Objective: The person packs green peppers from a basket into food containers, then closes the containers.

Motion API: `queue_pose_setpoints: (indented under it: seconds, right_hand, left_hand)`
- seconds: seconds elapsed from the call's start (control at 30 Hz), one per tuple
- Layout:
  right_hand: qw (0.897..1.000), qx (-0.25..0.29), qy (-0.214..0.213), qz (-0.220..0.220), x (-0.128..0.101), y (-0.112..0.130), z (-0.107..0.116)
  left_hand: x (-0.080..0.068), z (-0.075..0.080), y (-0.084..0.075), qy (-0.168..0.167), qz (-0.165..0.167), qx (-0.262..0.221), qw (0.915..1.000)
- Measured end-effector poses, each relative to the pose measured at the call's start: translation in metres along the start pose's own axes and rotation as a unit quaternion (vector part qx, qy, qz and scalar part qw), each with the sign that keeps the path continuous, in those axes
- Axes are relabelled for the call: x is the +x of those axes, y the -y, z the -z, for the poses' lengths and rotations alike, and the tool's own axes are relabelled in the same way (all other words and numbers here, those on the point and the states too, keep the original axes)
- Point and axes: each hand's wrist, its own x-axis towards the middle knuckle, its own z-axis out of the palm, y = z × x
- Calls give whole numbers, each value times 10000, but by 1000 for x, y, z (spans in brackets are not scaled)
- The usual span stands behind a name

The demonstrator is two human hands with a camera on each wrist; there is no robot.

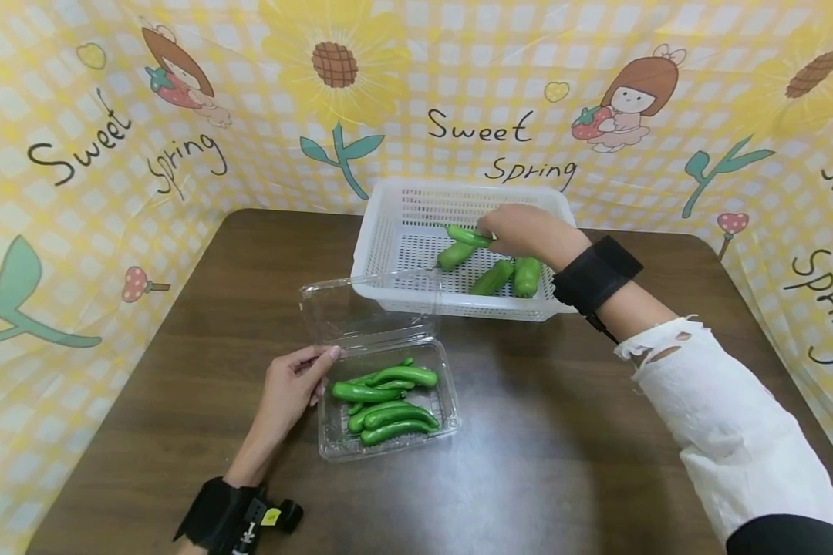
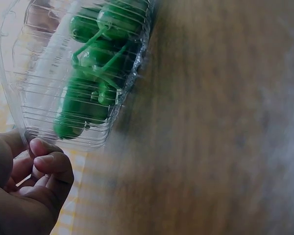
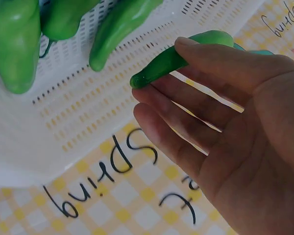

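Note:
My left hand (image 1: 288,389) pinches the left rim of a clear plastic clamshell box (image 1: 326,447), whose lid (image 1: 371,308) stands open and leans toward the basket. Inside the box lie several slim green chili peppers (image 1: 399,416); in the left wrist view their stems show through the ribbed wall. Over the white perforated basket (image 1: 371,239), my right hand (image 1: 527,231) holds a slim green chili pepper (image 3: 161,68) between thumb and fingers. Below that hand, several thicker green peppers (image 1: 526,276) lie on the basket floor.
The box and basket stand on a dark brown wooden table (image 1: 236,285), the basket at its back edge. A yellow checked cloth (image 1: 416,62) with printed flowers and lettering hangs behind and along the sides.

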Motion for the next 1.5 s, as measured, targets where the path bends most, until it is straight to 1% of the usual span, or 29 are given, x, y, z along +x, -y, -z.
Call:
queue_pose_setpoints:
  seconds: [0.23,0.47,0.6,0.7,0.87,0.97,1.17,1.5]
  right_hand:
    - [9997,126,-198,-50,-28,3,7]
    - [9977,263,-620,62,-63,11,6]
    - [9969,370,-676,141,-79,19,1]
    - [9971,379,-660,60,-90,26,-1]
    - [9964,391,-746,77,-107,37,-6]
    - [9958,390,-819,131,-114,42,-12]
    - [9944,436,-949,144,-126,50,-20]
    - [9888,357,-1301,633,-134,63,-38]
  left_hand:
    - [0,0,1,13,48,78,10000]
    - [0,-1,-1,-26,-39,86,10000]
    - [0,0,-2,-37,-69,124,9999]
    - [0,0,-1,-41,-93,142,9998]
    - [0,-1,-2,-42,-33,166,9998]
    - [-1,-1,-3,-47,5,152,9999]
    - [-1,-1,-2,-46,-26,150,9999]
    - [-1,-2,-1,-29,-14,140,9999]
